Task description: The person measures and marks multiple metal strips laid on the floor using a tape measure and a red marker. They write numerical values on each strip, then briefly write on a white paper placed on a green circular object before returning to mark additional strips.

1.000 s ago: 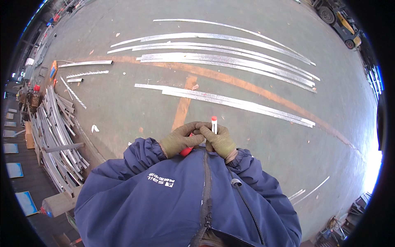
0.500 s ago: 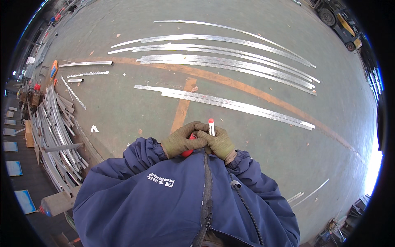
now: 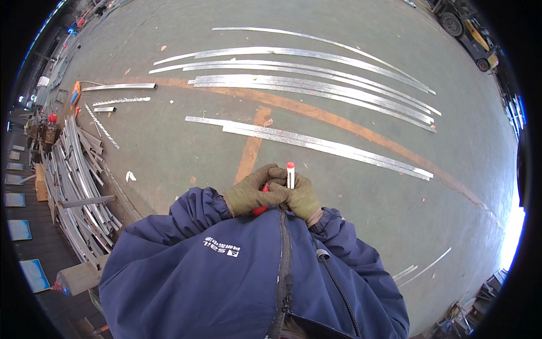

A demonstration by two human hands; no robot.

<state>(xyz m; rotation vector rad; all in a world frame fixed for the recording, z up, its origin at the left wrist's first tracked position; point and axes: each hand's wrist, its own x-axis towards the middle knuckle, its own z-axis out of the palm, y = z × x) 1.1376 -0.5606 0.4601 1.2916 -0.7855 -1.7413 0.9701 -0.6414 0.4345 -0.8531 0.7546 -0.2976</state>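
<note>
Both gloved hands meet in front of my chest, their fingers touching. My left hand [image 3: 251, 193] is closed round a red object [image 3: 259, 209]. Most of that object is covered by the glove, so its kind does not show. In my right hand [image 3: 305, 198] a white marker pen [image 3: 291, 178] with a red cap stands upright, gripped against the fingers. Beyond the hands, two overlapping shiny metal strips [image 3: 316, 142] lie on the floor.
More long metal strips [image 3: 316, 90] lie farther off, across an orange floor line [image 3: 350, 127]. Short metal pieces [image 3: 118, 87] and a pile of metal profiles [image 3: 79, 181] are at the left. A forklift [image 3: 471, 37] stands at the far right.
</note>
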